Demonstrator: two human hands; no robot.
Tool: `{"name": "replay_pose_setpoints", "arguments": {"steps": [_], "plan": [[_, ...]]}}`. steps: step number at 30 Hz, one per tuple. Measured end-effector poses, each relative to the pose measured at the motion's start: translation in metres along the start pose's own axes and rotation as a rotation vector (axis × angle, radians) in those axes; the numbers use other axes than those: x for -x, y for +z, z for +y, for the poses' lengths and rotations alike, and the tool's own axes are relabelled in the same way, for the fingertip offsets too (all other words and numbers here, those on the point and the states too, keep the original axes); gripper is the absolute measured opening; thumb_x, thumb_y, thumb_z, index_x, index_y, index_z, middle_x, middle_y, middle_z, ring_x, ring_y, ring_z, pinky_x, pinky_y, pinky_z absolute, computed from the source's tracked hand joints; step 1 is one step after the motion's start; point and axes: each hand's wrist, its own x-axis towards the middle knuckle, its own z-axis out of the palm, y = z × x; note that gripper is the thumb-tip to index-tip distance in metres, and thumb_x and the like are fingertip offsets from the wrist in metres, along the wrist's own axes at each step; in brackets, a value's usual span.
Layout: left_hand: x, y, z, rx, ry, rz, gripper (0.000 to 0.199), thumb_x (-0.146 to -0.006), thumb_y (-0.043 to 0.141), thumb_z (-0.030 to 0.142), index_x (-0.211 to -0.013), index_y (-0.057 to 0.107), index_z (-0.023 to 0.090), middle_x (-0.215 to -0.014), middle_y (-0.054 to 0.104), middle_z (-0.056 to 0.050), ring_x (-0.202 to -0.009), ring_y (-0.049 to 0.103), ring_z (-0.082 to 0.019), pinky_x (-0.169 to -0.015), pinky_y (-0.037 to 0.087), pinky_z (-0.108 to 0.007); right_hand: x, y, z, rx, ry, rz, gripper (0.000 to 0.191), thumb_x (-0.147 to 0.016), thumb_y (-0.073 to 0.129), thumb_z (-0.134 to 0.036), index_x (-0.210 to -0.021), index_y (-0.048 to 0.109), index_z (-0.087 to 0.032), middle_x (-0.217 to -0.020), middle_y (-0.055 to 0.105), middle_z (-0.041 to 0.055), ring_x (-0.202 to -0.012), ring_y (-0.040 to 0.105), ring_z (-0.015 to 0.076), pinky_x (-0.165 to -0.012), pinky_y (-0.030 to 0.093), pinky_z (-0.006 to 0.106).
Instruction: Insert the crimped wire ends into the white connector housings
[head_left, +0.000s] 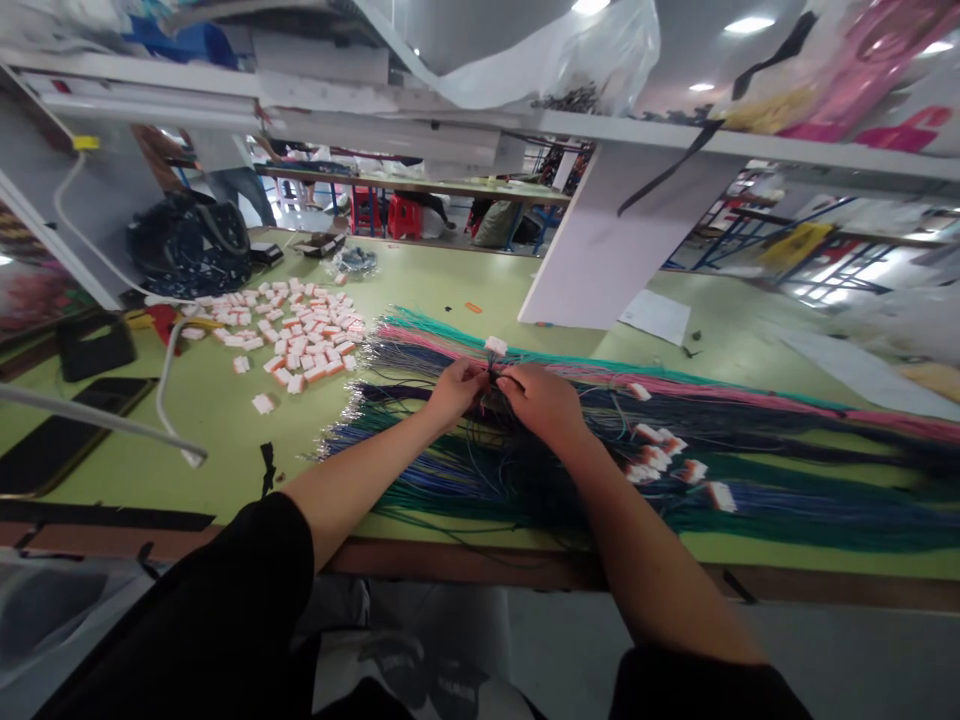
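Observation:
Both my hands meet over the bundles of long wires, just below a white connector housing (495,346). My left hand (457,388) pinches dark wires that run into this housing. Fingers closed, my right hand (544,398) grips the same wires from the other side. Beneath them lie green and pink wires (420,343), with blue and dark green wires (442,475) nearer to me. Metal tips show at the wires' left ends. Several wired connectors (652,455) rest to the right of my right forearm. A pile of loose white-and-orange connectors (307,335) spreads out at the left.
A phone (71,435), a white cable (161,390) and a dark bag (187,240) occupy the table's left side. An upright white panel (574,250) stands behind the wires, under a loaded shelf (450,105). Paper (656,317) lies right of the panel.

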Motion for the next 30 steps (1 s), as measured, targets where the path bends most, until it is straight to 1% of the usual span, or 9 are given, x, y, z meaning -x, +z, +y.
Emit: {"name": "replay_pose_setpoints", "arguments": {"steps": [3, 8, 12, 14, 17, 20, 23, 25, 30], "plan": [[-0.002, -0.001, -0.001, 0.05, 0.0, 0.01, 0.016, -0.075, 0.053, 0.01, -0.063, 0.045, 0.017, -0.043, 0.048, 0.008, -0.031, 0.031, -0.004, -0.037, 0.016, -0.019, -0.002, 0.001, 0.002, -0.065, 0.002, -0.008, 0.031, -0.088, 0.04, -0.031, -0.1, 0.067, -0.02, -0.102, 0.069, 0.0108, -0.095, 0.059, 0.0253, -0.073, 0.042, 0.032], [-0.006, -0.004, -0.001, 0.138, -0.018, -0.048, 0.015, -0.073, 0.058, 0.019, -0.061, 0.049, 0.016, -0.045, 0.049, 0.008, -0.029, 0.029, -0.002, -0.034, 0.017, -0.019, -0.01, 0.009, 0.019, -0.344, -0.074, -0.05, 0.034, -0.086, 0.041, -0.03, -0.109, 0.064, -0.019, -0.11, 0.068, 0.0084, -0.1, 0.06, 0.022, -0.086, 0.044, 0.033], [-0.005, -0.004, 0.001, 0.17, -0.03, -0.111, 0.017, -0.07, 0.061, 0.019, -0.059, 0.05, 0.015, -0.044, 0.05, 0.007, -0.028, 0.029, -0.001, -0.033, 0.016, -0.018, -0.015, 0.018, 0.028, -0.443, -0.165, -0.015, 0.025, -0.082, 0.046, -0.029, -0.093, 0.066, -0.021, -0.096, 0.07, 0.0048, -0.087, 0.062, 0.02, -0.077, 0.046, 0.032], [-0.004, -0.004, 0.001, 0.178, -0.035, -0.134, 0.018, -0.07, 0.062, 0.018, -0.058, 0.05, 0.015, -0.045, 0.052, 0.007, -0.028, 0.029, 0.0, -0.032, 0.016, -0.017, -0.016, 0.023, 0.027, -0.472, -0.204, 0.05, 0.022, -0.081, 0.046, -0.026, -0.083, 0.067, -0.02, -0.088, 0.07, 0.0043, -0.082, 0.061, 0.0194, -0.076, 0.046, 0.032], [-0.004, -0.004, 0.001, 0.184, -0.06, -0.153, 0.019, -0.071, 0.063, 0.017, -0.058, 0.05, 0.014, -0.045, 0.053, 0.007, -0.027, 0.03, 0.0, -0.031, 0.015, -0.016, -0.017, 0.032, 0.024, -0.502, -0.217, 0.217, 0.022, -0.08, 0.047, -0.021, -0.076, 0.068, -0.021, -0.086, 0.07, 0.0047, -0.088, 0.06, 0.0202, -0.082, 0.045, 0.034], [-0.003, -0.002, 0.002, 0.19, -0.118, -0.174, 0.022, -0.073, 0.065, 0.017, -0.058, 0.049, 0.014, -0.042, 0.051, 0.007, -0.025, 0.029, 0.0, -0.03, 0.015, -0.016, -0.015, 0.039, 0.02, -0.47, -0.15, 0.371, 0.022, -0.078, 0.049, -0.019, -0.067, 0.068, -0.022, -0.076, 0.068, 0.005, -0.084, 0.06, 0.0209, -0.08, 0.045, 0.034], [-0.003, -0.003, 0.004, 0.201, -0.195, -0.238, 0.027, -0.074, 0.067, 0.02, -0.057, 0.047, 0.013, -0.041, 0.049, 0.007, -0.024, 0.028, 0.0, -0.029, 0.016, -0.016, -0.011, 0.044, 0.018, -0.592, -0.082, 0.473, 0.019, -0.075, 0.052, -0.021, -0.073, 0.071, -0.022, -0.083, 0.07, 0.0044, -0.086, 0.06, 0.0207, -0.081, 0.045, 0.035], [-0.003, -0.005, 0.006, 0.211, -0.234, -0.286, 0.026, -0.074, 0.069, 0.02, -0.059, 0.049, 0.012, -0.043, 0.05, 0.006, -0.024, 0.028, 0.0, -0.029, 0.017, -0.015, -0.011, 0.046, 0.016, -0.773, -0.05, 0.447, 0.019, -0.073, 0.054, -0.023, -0.079, 0.072, -0.023, -0.088, 0.071, 0.0022, -0.089, 0.061, 0.0205, -0.085, 0.045, 0.036], [-0.006, -0.009, 0.005, 0.258, -0.232, -0.319, 0.017, -0.071, 0.069, 0.011, -0.067, 0.053, 0.012, -0.044, 0.052, 0.006, -0.026, 0.027, 0.001, -0.029, 0.014, -0.014, -0.012, 0.038, 0.012, -1.274, -0.041, 0.182, 0.013, -0.061, 0.063, -0.024, -0.071, 0.072, -0.024, -0.073, 0.069, -0.002, -0.077, 0.062, 0.0187, -0.082, 0.046, 0.037]]}}
